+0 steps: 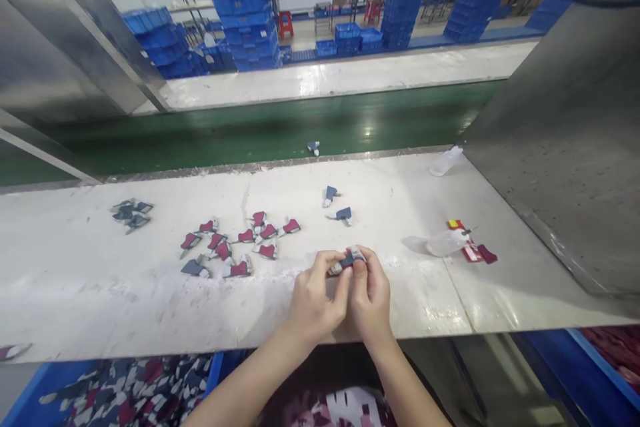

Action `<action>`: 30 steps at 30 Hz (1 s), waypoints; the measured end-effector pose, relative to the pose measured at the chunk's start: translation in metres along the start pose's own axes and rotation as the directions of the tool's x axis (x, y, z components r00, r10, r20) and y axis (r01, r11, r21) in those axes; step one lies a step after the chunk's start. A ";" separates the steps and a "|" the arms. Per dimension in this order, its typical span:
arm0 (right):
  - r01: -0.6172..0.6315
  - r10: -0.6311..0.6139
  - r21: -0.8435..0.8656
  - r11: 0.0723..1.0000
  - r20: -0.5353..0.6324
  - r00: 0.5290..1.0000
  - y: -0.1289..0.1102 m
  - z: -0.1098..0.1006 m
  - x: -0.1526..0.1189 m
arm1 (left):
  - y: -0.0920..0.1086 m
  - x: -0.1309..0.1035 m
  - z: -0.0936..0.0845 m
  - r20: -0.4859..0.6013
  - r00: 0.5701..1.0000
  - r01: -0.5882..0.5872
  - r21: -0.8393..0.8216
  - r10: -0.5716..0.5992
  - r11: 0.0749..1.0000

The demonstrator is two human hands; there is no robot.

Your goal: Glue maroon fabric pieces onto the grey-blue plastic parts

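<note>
Near the front of the white table, my left hand (316,295) and my right hand (371,293) both grip one small dark-blue, white and red piece (350,257) with their fingertips. Its exact kind is unclear, and the fingers cover part of it. Beyond my hands lie two similar blue-and-white pieces (344,215). To the left is a loose group of red-and-white pieces (246,235) with a blue one (195,268) at its edge. A small heap of dark-blue pieces (131,213) sits farther left.
A translucent squeeze bottle (447,243) lies at right by a red packet (471,252); another clear bottle (445,161) is behind it. A single piece (313,147) rests by the green belt (370,121). Below the table, a blue bin (30,397) holds many pieces. Metal panels (575,120) flank both sides.
</note>
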State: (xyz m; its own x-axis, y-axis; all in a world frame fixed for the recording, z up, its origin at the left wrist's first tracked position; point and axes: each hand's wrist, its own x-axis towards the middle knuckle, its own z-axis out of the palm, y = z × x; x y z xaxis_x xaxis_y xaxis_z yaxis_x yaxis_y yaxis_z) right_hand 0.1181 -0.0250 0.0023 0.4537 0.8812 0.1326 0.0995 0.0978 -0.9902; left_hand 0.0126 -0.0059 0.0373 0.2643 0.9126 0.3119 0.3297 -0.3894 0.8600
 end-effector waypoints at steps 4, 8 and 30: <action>0.099 -0.110 -0.106 0.989 -0.109 0.988 0.006 -0.006 0.013 | -0.003 0.052 -0.022 0.419 0.895 -0.130 -0.081 0.153 0.988; 0.118 -0.134 -0.096 0.988 -0.177 0.975 0.000 -0.020 0.028 | -0.028 0.150 -0.041 0.277 0.948 -0.179 0.057 0.157 0.982; -0.263 0.254 0.504 0.823 0.088 0.963 -0.031 -0.044 0.027 | -0.071 0.189 -0.037 0.285 0.956 -0.175 0.370 0.068 0.912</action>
State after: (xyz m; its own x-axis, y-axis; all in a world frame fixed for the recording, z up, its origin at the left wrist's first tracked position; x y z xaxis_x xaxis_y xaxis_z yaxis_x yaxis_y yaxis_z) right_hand 0.1667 -0.0245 0.0386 0.3844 0.9143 -0.1275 -0.4835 0.0818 -0.8715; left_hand 0.0058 0.1989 0.0503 0.5338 0.8105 0.2412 0.5900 -0.5612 0.5804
